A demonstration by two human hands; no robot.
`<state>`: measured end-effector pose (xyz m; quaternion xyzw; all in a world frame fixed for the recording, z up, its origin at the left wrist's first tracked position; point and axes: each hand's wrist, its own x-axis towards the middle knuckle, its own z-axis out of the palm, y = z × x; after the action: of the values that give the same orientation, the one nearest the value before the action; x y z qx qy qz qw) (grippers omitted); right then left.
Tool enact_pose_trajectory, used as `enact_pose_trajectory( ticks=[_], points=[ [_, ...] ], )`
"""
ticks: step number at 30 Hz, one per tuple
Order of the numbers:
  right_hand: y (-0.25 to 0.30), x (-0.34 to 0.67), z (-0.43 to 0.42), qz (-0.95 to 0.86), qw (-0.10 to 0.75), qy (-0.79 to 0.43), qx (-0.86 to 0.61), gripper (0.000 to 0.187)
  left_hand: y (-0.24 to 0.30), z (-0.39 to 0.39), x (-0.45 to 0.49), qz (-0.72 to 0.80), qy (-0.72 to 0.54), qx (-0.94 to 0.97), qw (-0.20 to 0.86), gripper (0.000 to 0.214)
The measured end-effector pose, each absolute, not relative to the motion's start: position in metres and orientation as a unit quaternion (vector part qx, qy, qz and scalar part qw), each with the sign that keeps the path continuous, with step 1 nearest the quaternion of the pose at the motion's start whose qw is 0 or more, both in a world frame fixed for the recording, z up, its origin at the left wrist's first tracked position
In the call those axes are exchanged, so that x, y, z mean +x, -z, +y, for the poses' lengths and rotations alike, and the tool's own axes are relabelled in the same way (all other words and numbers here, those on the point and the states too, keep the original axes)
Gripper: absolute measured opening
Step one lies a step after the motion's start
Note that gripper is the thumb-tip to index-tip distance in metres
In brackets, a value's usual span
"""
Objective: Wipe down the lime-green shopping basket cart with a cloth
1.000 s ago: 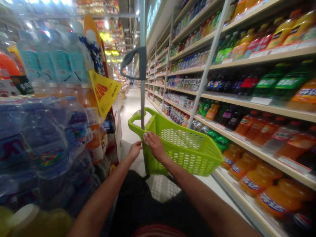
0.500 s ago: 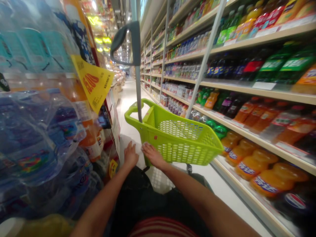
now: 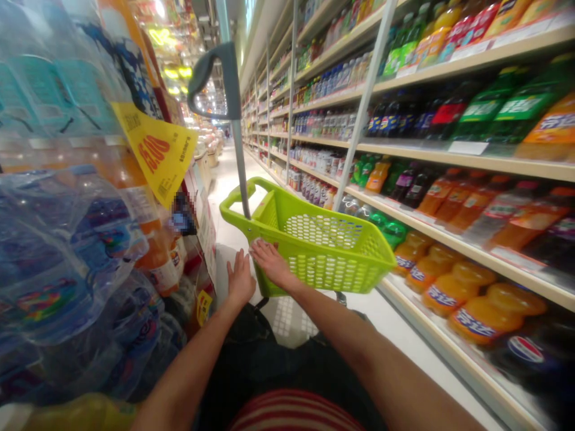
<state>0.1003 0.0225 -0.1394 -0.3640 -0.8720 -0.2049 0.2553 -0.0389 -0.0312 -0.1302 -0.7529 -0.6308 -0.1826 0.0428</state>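
The lime-green plastic basket with little holes stands on the pale floor — a grey pole handle sticks up from its near end. The right hand lies flat on the basket's near rim, fingers wide. The left hand — open too — is just left of the basket.

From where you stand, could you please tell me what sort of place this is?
A supermarket drinks aisle, most likely: long shelves of soft-drink bottles, a yellow price sign and a green shopping basket.
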Motion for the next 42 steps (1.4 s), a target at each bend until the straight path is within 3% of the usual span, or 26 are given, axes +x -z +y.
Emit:
enact_pose_trajectory(
  ticks=[4, 9, 12, 21, 28, 37, 42],
  points=[
    [0.158, 0.108, 0.012, -0.879, 0.246, 0.183, -0.367, 0.04, 0.133, -0.033, -0.039, -0.623, 0.173, -0.762, 0.039, 0.07],
    [0.124, 0.124, 0.021, -0.823, 0.326, 0.219, -0.41, 0.047, 0.13, -0.029, -0.029, -0.61, 0.174, -0.771, 0.057, 0.071],
    [0.114, 0.133, 0.028, -0.81, 0.332, 0.233, -0.425, 0.046, 0.123, -0.027, -0.016, -0.595, 0.169, -0.783, 0.069, 0.07],
    [0.178, 0.155, 0.008, -0.833, 0.27, 0.208, -0.437, 0.044, 0.125, -0.029, 0.002, -0.568, 0.137, -0.809, 0.072, 0.069],
    [0.151, 0.181, 0.008, -0.767, 0.372, 0.218, -0.475, 0.052, 0.126, -0.027, 0.021, -0.551, 0.133, -0.82, 0.077, 0.072],
    [0.193, 0.196, -0.003, -0.779, 0.314, 0.216, -0.498, 0.045, 0.131, -0.031, 0.046, -0.508, 0.115, -0.849, 0.087, 0.073],
    [0.216, 0.208, -0.026, -0.78, 0.293, 0.184, -0.521, 0.052, 0.142, -0.032, 0.047, -0.505, 0.101, -0.854, 0.08, 0.072]
  ],
)
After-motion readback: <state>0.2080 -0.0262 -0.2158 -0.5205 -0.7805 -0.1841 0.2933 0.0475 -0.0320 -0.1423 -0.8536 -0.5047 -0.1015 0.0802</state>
